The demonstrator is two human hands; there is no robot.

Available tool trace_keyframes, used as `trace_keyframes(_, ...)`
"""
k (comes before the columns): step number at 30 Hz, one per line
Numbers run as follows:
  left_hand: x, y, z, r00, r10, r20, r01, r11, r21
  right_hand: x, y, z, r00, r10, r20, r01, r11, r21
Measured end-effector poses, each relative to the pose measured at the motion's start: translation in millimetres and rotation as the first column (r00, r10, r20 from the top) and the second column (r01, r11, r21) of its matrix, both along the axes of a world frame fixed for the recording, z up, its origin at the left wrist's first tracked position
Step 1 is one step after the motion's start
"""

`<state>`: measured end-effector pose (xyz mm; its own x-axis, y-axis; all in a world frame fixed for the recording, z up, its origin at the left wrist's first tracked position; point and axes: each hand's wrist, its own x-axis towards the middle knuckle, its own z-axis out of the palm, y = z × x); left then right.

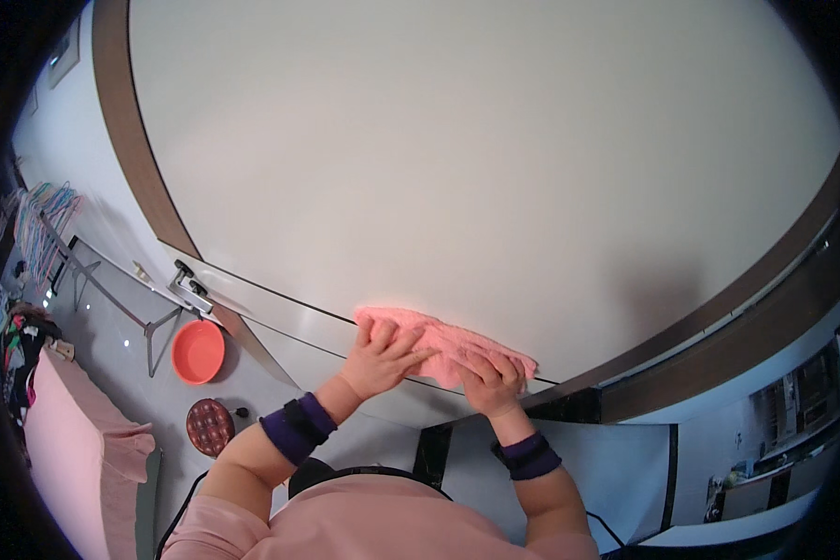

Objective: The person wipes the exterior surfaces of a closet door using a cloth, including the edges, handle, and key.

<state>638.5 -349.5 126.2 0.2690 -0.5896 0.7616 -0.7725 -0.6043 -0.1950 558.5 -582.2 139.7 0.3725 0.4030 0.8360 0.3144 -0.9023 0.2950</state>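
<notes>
A pink cloth (448,343) lies bunched lengthwise against a large white door panel (462,175), near its lower seam. My left hand (383,360) rests on the cloth's left part with its fingers spread. At the cloth's right part, my right hand (491,381) has its fingers bent over the fabric and grips it. Both wrists wear dark purple bands. Brown trim frames the panel on both sides.
A metal door handle (190,288) projects left of the cloth. Further left are an orange basin (198,352), a round tufted stool (211,427), a drying rack (101,280) with hangers and a pink-covered bed (77,427). A doorway opens at the lower right.
</notes>
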Motion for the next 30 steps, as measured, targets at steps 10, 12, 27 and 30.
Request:
trace_keyframes(10, -4.6, 23.8, 4.1, 0.997, 0.05, -0.064, -0.042, 0.993, 0.114, 6.5, 34.9, -33.3, 0.999, -0.034, -0.027, 0.038, 0.991, 0.128)
trace_keyframes(12, -4.0, 36.0, 12.7, 0.991, 0.052, -0.125, -0.047, 0.998, 0.045, 12.4, 46.6, -39.1, 0.999, -0.033, -0.026, 0.037, 0.988, 0.147)
trace_keyframes(27, 84.8, 219.4, 46.8, 0.994, 0.098, -0.041, -0.084, 0.964, 0.251, 101.5, 209.3, -42.0, 0.995, -0.05, -0.085, 0.057, 0.996, 0.075)
trace_keyframes(30, 102.5, 252.6, 53.2, 0.997, 0.078, -0.022, -0.07, 0.963, 0.261, 114.8, 241.6, -28.9, 0.99, -0.016, -0.137, 0.027, 0.997, 0.079)
